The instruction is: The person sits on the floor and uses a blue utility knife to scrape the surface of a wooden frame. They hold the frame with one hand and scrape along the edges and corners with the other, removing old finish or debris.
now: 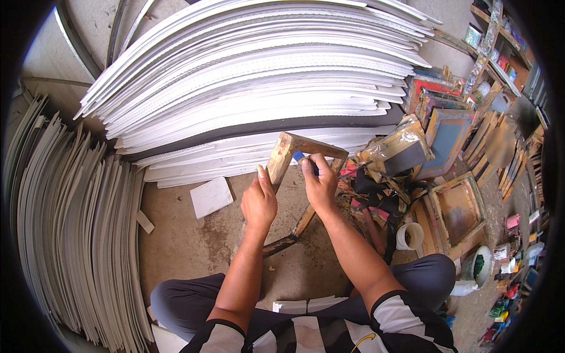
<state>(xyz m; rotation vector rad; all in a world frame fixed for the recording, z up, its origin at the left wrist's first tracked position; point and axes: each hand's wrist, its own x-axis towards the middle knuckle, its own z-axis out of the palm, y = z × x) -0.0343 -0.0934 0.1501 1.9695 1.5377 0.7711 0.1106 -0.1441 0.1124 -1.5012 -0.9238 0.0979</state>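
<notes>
My left hand (259, 203) is closed around the left bar of an empty wooden frame (312, 145), its thumb lying along the wood. The frame's bare timber is worn and stained, and it is tilted up off the floor in front of me. Inside the upper corner, my right hand (321, 187) grips a small blue tool (299, 156) whose end meets or nearly meets the inner side of the bar. The fingers hide most of that tool, so its kind cannot be made out. The frame's lower left part is partly behind my left forearm.
Large white sheets (253, 88) are piled ahead, and grey sheets (82, 235) stand packed at left. A white square piece (211, 197) lies on the floor. At right are dark scraps (376, 188), paint-stained frames (459, 209), a white bucket (410, 236) and several paint containers.
</notes>
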